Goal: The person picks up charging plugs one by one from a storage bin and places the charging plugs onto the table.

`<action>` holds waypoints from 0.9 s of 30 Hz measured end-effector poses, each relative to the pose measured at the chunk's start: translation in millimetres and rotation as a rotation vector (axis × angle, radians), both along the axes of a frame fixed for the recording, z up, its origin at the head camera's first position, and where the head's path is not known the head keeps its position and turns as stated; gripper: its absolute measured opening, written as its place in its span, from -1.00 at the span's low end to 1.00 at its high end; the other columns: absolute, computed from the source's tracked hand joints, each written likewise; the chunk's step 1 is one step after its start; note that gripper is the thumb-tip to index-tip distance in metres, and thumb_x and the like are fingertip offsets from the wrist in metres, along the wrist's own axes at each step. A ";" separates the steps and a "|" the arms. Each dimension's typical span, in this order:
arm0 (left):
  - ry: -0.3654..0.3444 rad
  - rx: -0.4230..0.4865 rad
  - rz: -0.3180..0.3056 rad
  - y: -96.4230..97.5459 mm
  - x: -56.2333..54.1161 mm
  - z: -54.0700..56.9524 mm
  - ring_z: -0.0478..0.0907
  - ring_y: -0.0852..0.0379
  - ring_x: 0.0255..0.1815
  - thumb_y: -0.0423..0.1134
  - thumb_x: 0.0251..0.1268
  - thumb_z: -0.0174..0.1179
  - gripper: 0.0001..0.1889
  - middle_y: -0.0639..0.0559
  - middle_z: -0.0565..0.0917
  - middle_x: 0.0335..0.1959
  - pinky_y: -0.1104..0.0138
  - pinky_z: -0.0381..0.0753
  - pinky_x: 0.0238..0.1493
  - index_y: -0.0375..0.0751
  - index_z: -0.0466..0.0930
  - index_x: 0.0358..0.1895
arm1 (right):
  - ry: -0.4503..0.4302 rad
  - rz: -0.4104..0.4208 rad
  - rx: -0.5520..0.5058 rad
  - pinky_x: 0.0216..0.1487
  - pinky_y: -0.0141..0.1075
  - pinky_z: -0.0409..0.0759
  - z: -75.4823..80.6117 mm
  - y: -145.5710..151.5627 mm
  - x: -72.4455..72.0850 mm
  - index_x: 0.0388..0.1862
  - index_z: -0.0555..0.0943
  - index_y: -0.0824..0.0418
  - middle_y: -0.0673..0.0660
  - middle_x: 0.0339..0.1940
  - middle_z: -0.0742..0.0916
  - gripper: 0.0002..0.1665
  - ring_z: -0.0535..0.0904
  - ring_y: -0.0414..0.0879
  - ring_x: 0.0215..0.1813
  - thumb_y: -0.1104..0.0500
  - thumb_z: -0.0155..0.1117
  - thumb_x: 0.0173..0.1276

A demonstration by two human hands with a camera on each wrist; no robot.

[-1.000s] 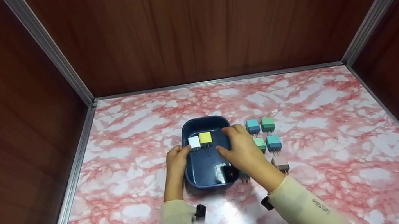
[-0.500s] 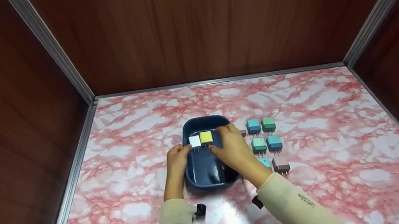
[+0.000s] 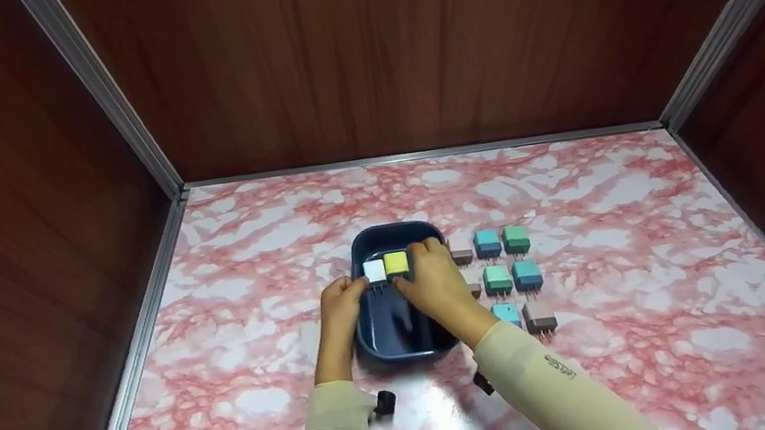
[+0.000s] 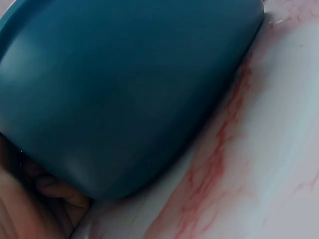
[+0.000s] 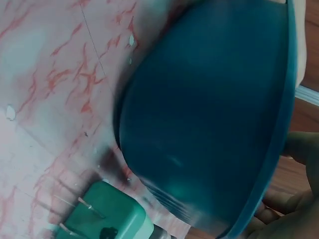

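Note:
A dark blue plastic bin (image 3: 397, 356) stands on the table. My left hand (image 3: 340, 308) grips its left side, thumb over the rim, and its fingers (image 4: 60, 191) curl against the outer wall in the left wrist view. Two plug-like blocks with metal pins are in the bin: a white block (image 3: 374, 271) beside the left thumb, and a yellow block (image 3: 396, 263) to its right. My right hand (image 3: 436, 283) reaches over the right rim. Its thumb lies at the yellow block's near edge and its fingers at the right side; I cannot tell whether they pinch it.
Right of the bin, rows of similar pinned blocks stand on the marbled table, among them a green block (image 3: 516, 239), a teal block (image 3: 526, 274) and a pinkish-brown block (image 3: 539, 315). Wood panels (image 3: 404, 52) with metal edging close in the back and sides.
My right hand has moved left over the bin to the yellow block, and its thumb and fingers have drawn closer together. The left hand and bin have stayed in place.

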State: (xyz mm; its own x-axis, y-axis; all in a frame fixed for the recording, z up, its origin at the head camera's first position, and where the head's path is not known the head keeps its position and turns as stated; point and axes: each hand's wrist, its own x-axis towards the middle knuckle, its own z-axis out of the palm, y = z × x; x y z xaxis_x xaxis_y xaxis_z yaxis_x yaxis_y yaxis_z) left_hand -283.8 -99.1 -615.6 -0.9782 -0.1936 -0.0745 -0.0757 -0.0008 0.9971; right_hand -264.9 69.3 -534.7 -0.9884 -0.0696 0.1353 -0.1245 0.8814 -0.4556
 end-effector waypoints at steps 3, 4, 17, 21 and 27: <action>0.009 -0.005 -0.005 0.1 -1.3 0.3 0.21 0.19 -0.61 -0.26 0.18 0.29 -0.60 0.23 0.24 -0.74 0.37 0.17 -0.53 -0.04 0.29 -0.72 | -0.015 -0.020 -0.003 0.32 0.02 0.50 0.3 -1.9 -5.2 0.29 0.51 0.44 0.38 0.22 0.56 -0.22 0.51 0.25 0.28 -0.01 0.50 0.24; 0.012 -0.007 -0.005 0.0 -1.6 0.4 0.21 0.20 -0.60 -0.27 0.18 0.28 -0.60 0.23 0.23 -0.74 0.37 0.17 -0.53 -0.04 0.29 -0.72 | -0.024 -0.027 -0.002 0.32 0.02 0.50 0.5 -2.9 -6.9 0.30 0.50 0.43 0.38 0.23 0.55 -0.21 0.50 0.25 0.28 -0.02 0.50 0.24; 0.013 -0.004 -0.011 -1.8 0.3 -0.1 0.19 0.21 -0.61 -0.28 0.18 0.29 -0.59 0.23 0.21 -0.74 0.38 0.16 -0.53 -0.04 0.26 -0.71 | -0.101 -0.077 -0.045 0.21 0.00 0.58 -15.6 -21.9 -20.7 0.17 0.57 0.41 0.34 0.16 0.56 -0.30 0.55 0.24 0.21 -0.02 0.50 0.19; 0.013 -0.004 -0.010 -1.6 0.7 -0.9 0.19 0.22 -0.62 -0.29 0.18 0.28 -0.59 0.22 0.22 -0.74 0.39 0.16 -0.54 -0.04 0.26 -0.71 | -0.133 -0.099 -0.052 0.25 -0.02 0.56 -21.4 -27.6 -24.7 0.17 0.57 0.39 0.33 0.17 0.56 -0.29 0.53 0.22 0.24 -0.02 0.51 0.18; 0.006 -0.003 -0.017 -1.4 0.0 0.0 0.20 0.22 -0.62 -0.28 0.19 0.27 -0.59 0.20 0.23 -0.72 0.39 0.16 -0.55 -0.03 0.26 -0.71 | -0.124 -0.127 -0.019 0.25 0.00 0.55 -23.0 -33.8 -31.7 0.20 0.54 0.40 0.32 0.18 0.53 -0.28 0.51 0.23 0.25 -0.02 0.51 0.21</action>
